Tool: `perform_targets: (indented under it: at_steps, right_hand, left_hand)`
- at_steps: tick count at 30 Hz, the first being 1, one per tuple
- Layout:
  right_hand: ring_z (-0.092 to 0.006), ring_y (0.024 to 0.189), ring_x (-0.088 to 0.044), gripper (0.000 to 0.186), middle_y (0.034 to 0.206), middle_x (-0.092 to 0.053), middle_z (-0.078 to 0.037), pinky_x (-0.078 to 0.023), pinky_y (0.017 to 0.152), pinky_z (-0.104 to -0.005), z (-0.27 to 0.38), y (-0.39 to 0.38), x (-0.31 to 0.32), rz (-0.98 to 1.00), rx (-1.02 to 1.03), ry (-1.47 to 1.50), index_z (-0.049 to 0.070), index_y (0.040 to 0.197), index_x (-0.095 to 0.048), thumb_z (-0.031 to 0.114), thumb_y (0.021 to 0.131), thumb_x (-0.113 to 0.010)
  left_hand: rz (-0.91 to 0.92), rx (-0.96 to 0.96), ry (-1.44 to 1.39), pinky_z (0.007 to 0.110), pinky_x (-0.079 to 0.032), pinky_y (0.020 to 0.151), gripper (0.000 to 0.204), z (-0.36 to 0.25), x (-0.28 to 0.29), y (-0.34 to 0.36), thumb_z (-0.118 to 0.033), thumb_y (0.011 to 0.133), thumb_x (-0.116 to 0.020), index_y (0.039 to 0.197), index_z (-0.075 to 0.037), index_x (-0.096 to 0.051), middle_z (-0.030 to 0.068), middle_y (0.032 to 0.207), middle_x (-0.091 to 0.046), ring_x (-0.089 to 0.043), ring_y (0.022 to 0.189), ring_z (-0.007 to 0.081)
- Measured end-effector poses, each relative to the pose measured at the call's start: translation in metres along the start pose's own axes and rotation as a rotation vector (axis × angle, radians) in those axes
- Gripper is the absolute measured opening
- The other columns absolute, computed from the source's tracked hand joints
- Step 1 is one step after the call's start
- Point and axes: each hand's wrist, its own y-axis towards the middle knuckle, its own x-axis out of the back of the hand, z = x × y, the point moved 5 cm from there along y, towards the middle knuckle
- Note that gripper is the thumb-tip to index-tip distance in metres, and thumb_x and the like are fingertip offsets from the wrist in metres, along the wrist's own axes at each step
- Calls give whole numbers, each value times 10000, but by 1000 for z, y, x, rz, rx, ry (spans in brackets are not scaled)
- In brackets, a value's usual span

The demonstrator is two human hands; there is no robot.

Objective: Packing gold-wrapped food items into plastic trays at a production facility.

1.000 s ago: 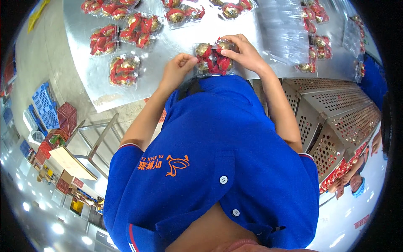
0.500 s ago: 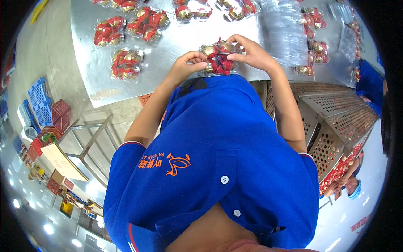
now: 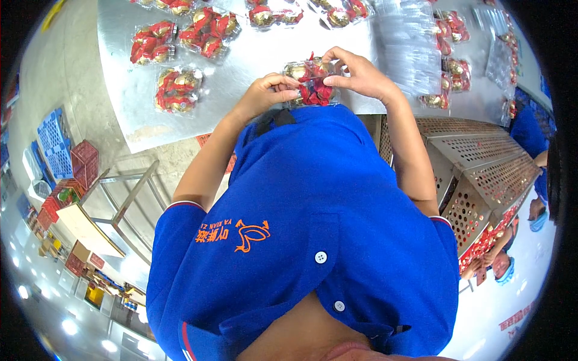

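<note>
A clear plastic pack (image 3: 315, 91) of gold-and-red wrapped balls lies at the near edge of the metal table, just in front of my body. My left hand (image 3: 269, 95) pinches its left side, thumb and fingers closed on the plastic. With thumb and curled forefinger, my right hand (image 3: 356, 74) grips the pack's right upper side. Red wrapper ends stick up between the hands. To the left lies another filled pack (image 3: 178, 89), apart from my left hand. A stack of clear plastic trays (image 3: 408, 51) stands close to the right of my right hand.
More filled packs (image 3: 209, 33) lie at the table's far left, others (image 3: 457, 73) right of the tray stack. The metal table (image 3: 141, 129) ends at my waist. A perforated metal bin (image 3: 475, 150) stands at right, near co-workers in blue caps. Crates (image 3: 85, 159) sit at far left.
The whole view has shifted slightly, moving the table a little left. Both hands keep their hold on the pack with little movement. Another co-worker's head shows more at the right edge.
</note>
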Motion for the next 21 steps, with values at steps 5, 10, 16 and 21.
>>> perform_targets:
  at_steps: [5,10,16,21]
  right_hand:
    - [-233,966,-578,427,1088,-567,-96,-439,874,-357,9,-1,-3,28,66,-209,77,1114,-515,296,783,-674]
    - [-296,1041,-554,472,1138,-560,-135,-426,916,-373,13,0,-9,5,89,-339,80,1172,-524,332,793,-651]
    - [-290,1026,-557,482,1088,-568,-130,-434,886,-363,-2,11,-4,-80,81,-328,66,1121,-564,381,770,-663]
    - [-272,970,-565,454,1017,-570,-121,-439,857,-347,-7,22,-2,-43,35,-281,42,1021,-593,403,757,-673]
  left_hand:
    - [159,118,112,202,-406,580,279,4,2,3,-190,777,-733,1012,-50,-678,-48,660,-554,-459,606,43]
    - [353,213,110,242,-474,782,193,-7,-7,6,-134,837,-666,996,-27,-645,32,904,-656,-590,850,97]
    - [11,120,112,214,-397,569,235,0,-11,-5,-223,799,-716,914,-26,-661,-24,681,-546,-471,639,46]
    - [-487,157,-116,251,-477,649,400,5,-1,-23,-210,783,-724,1085,-1,-564,22,749,-580,-540,697,92]
